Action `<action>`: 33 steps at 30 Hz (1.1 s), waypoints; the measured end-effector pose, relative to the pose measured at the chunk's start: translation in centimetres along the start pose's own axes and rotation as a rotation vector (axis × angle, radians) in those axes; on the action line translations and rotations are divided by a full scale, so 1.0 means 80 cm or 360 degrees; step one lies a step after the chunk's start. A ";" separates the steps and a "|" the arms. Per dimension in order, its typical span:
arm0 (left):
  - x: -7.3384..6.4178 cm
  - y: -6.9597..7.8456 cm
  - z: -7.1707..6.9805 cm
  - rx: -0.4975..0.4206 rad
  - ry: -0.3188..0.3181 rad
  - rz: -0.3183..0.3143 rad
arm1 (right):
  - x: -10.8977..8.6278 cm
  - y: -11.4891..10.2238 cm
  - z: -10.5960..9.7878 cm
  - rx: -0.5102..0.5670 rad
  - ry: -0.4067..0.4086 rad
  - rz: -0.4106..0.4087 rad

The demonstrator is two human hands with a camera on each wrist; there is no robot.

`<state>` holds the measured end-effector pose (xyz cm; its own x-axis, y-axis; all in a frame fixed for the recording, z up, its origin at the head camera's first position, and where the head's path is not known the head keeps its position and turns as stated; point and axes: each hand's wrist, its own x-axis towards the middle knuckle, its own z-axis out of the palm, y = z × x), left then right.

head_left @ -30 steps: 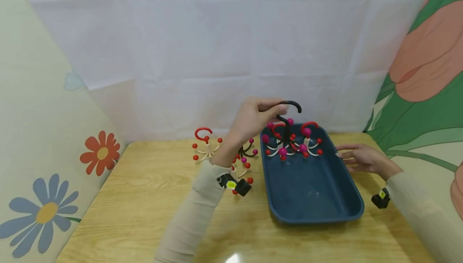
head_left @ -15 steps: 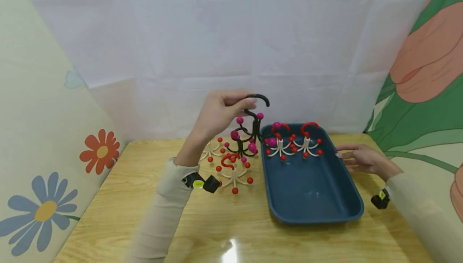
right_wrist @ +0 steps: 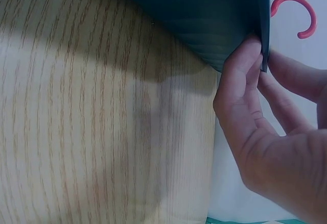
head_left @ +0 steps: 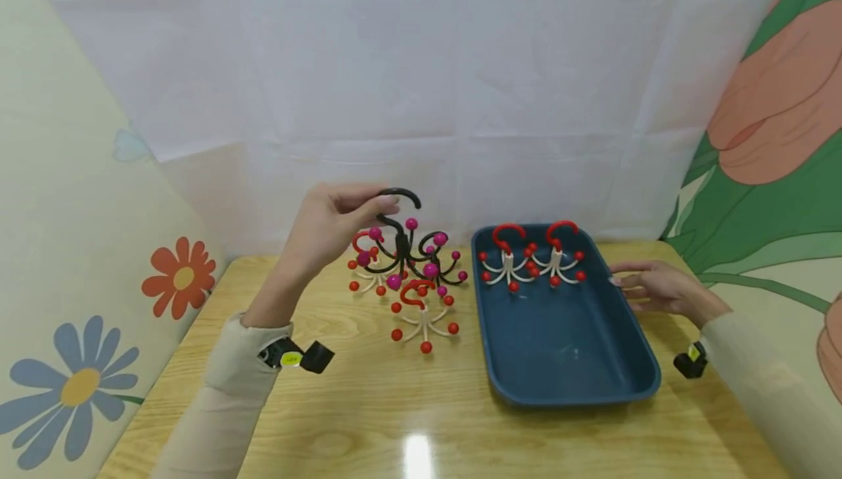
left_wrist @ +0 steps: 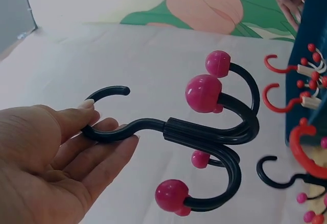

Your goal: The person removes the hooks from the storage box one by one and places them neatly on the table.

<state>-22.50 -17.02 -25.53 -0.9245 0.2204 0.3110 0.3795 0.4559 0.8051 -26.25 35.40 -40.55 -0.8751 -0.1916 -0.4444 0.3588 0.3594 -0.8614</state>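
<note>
My left hand [head_left: 329, 227] pinches the curved top of a black multi-arm hook hanger [left_wrist: 199, 132] tipped with magenta balls. It hangs over the left group, overlapping a second black hanger [head_left: 437, 267] and a cream hanger with a red hook [head_left: 370, 281]. Another cream one with red balls [head_left: 425, 318] stands in front. Two more cream-and-red hangers, a left one [head_left: 509, 263] and a right one [head_left: 556, 263], stand at the back of the blue tray [head_left: 566, 400]. My right hand [right_wrist: 271, 117] grips the tray's right rim between thumb and fingers.
The wooden table [head_left: 349, 406] carries the tray on its right half. A white cloth backdrop [head_left: 342, 84] rises along the back edge. Flower-printed panels stand at the left [head_left: 79, 172] and the right [head_left: 776, 172].
My left hand has carried the black hanger leftward, from above the tray to above the hangers on the table. The right hand has stayed at the tray's rim.
</note>
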 end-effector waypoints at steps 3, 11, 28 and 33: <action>-0.008 -0.009 -0.009 0.0074 0.0005 -0.0034 | 0.000 -0.001 0.000 -0.0004 -0.0003 0.0000; -0.032 -0.036 -0.026 0.0184 0.0041 -0.0052 | 0.001 -0.003 -0.002 -0.0013 -0.0003 -0.0014; -0.074 -0.112 -0.025 0.0305 0.0091 -0.0246 | 0.000 -0.002 0.000 -0.0037 0.0009 -0.0005; -0.076 -0.129 -0.018 0.0289 0.0086 -0.0291 | 0.000 -0.001 0.001 -0.0015 0.0015 0.0008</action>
<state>-20.83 -24.30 -34.98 -0.9770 0.0763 0.1992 0.2018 0.6324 0.7479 -26.25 35.32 -40.46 -0.8764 -0.1813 -0.4462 0.3600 0.3687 -0.8570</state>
